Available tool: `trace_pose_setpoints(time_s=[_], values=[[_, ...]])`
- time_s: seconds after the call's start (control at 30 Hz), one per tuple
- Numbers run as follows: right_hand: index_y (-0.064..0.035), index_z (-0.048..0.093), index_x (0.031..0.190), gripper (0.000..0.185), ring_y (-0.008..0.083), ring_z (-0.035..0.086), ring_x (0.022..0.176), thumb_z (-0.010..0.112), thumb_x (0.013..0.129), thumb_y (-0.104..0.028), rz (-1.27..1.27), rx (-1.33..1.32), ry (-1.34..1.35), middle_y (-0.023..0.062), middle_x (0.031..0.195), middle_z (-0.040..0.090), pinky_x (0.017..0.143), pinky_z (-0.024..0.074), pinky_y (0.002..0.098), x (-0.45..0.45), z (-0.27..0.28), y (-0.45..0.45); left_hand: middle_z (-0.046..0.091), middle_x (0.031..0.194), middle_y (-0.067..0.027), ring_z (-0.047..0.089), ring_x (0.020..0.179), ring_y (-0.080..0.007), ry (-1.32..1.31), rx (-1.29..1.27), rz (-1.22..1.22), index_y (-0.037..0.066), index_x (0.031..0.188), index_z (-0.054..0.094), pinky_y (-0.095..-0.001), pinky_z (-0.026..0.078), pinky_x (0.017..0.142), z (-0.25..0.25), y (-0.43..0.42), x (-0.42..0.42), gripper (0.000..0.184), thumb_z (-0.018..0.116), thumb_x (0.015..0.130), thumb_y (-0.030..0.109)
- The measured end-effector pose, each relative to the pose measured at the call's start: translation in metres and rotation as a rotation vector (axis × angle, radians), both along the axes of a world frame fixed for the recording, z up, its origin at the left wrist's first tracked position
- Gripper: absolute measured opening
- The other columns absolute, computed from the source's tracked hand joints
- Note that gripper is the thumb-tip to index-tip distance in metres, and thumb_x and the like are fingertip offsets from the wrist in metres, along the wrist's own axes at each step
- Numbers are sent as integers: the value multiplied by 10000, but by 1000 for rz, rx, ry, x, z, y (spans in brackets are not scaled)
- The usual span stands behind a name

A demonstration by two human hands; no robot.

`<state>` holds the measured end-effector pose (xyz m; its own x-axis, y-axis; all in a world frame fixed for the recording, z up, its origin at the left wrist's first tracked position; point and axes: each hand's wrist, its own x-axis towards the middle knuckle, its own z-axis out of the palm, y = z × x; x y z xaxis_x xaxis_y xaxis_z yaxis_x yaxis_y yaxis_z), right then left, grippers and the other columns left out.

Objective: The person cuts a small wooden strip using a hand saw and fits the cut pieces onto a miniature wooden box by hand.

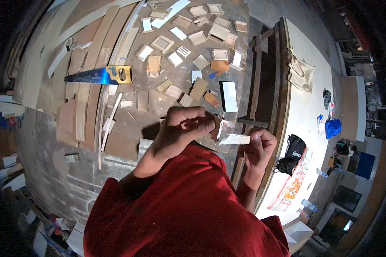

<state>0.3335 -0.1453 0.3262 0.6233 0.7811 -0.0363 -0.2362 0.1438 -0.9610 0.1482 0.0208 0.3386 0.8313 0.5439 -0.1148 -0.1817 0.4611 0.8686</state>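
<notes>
My left hand (186,126) is raised in front of my red shirt, its fingers curled and pressed together; whatever it may hold is hidden. To its right, my right hand (261,145) pinches one end of a small pale strip of wood (238,139), whose ragged white end points toward my left hand. A brownish piece (215,130) shows just beside the left fingertips, but its contact with them is unclear. Beyond the hands, small wood blocks and little frames (163,43) lie scattered over the worktable (128,96).
A handsaw with a yellow handle (121,74) lies over long boards (90,81) at the left. Near the hands is a white rectangular piece (230,97). On the right, a long pale table (306,111) bears a cloth bag (302,75) and a black pouch (294,152).
</notes>
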Motion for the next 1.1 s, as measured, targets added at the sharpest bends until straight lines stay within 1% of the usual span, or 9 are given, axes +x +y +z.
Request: trace_pose_setpoints(time_s=[0.17,0.33,0.53,0.67,0.73,0.87,0.93,1.0,1.1], values=[[-3,560,744,301,60,393,420,627,1000,-145,-104,-23,5,-3,595,497,353,410,273,-14,15,22,689,877,-11,613,817,-52,-8,27,-21,-16,990,691,-214,479,733,3,5,-7,83,644,953,40],[-3,575,777,272,59,400,413,618,1005,-146,-28,-62,-56,-9,574,485,353,402,265,-17,7,22,693,882,-23,629,825,-63,-18,3,-5,-17,987,690,-233,505,748,-2,14,-16,71,640,950,18],[0,587,798,261,68,414,407,607,1009,-153,-91,-11,-5,-7,563,480,352,395,268,-22,12,30,694,883,-29,641,842,-76,-61,-5,43,-31,994,687,-244,516,774,4,22,-21,81,634,954,15],[2,590,791,265,70,415,408,605,1009,-148,-55,-13,-14,-7,557,478,356,394,271,-29,18,42,694,878,-29,647,841,-87,-52,-28,35,-29,1002,689,-248,517,779,6,20,-25,84,635,955,17],[-51,551,769,304,51,335,380,607,1015,-222,12,-31,-76,-35,544,418,316,323,246,-30,14,46,679,836,-13,622,766,-78,-13,-7,91,4,968,697,-225,484,704,9,18,-27,97,678,900,71],[-41,560,772,305,56,337,372,600,1018,-218,21,-33,-97,-29,533,411,315,327,250,-27,8,44,672,819,-7,607,750,-73,4,-22,124,1,971,695,-220,469,691,8,20,-33,110,673,908,88],[-42,554,767,308,57,335,368,597,1019,-214,20,-15,-88,-27,529,407,312,333,256,-23,8,42,694,867,-22,650,839,-80,5,-47,147,-19,997,697,-245,510,782,4,20,-34,90,676,932,39],[21,600,801,265,75,396,389,622,1002,-151,31,34,-21,13,559,495,341,391,279,-20,12,38,697,870,-23,649,834,-82,-24,-52,131,-20,991,696,-247,507,776,1,17,-33,98,688,927,54],[24,610,826,247,76,403,392,627,998,-152,39,54,-23,12,568,500,345,402,283,-20,14,33,695,870,-34,648,828,-90,-12,2,105,-29,983,691,-254,508,770,6,12,-31,95,682,929,49]])
